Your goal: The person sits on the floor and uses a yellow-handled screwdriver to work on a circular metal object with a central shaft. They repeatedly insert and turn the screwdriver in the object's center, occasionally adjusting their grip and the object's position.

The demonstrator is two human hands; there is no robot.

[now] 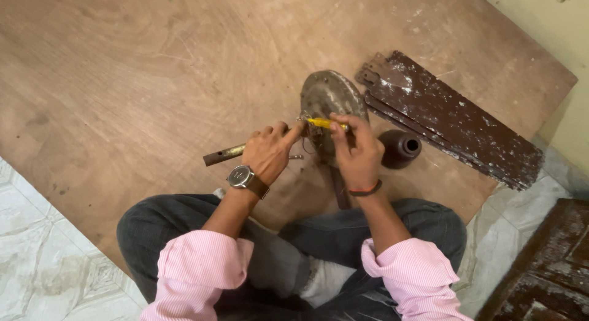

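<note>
- I have one view only, from the camera on the person's head, so no second view shares any part of the scene.
- It looks almost straight down, tilted a little forward past the folded knees in dark trousers [343, 235].
- It sits near: both hands fill the middle of the frame, left hand [269, 150] and right hand [358, 154], with the pink sleeves [196, 266] cut by the lower edge.
- The plywood board [135, 81] on the floor fills the upper frame; pale floor tiles [43, 259] show lower left, a wall [540, 26] upper right.
</note>
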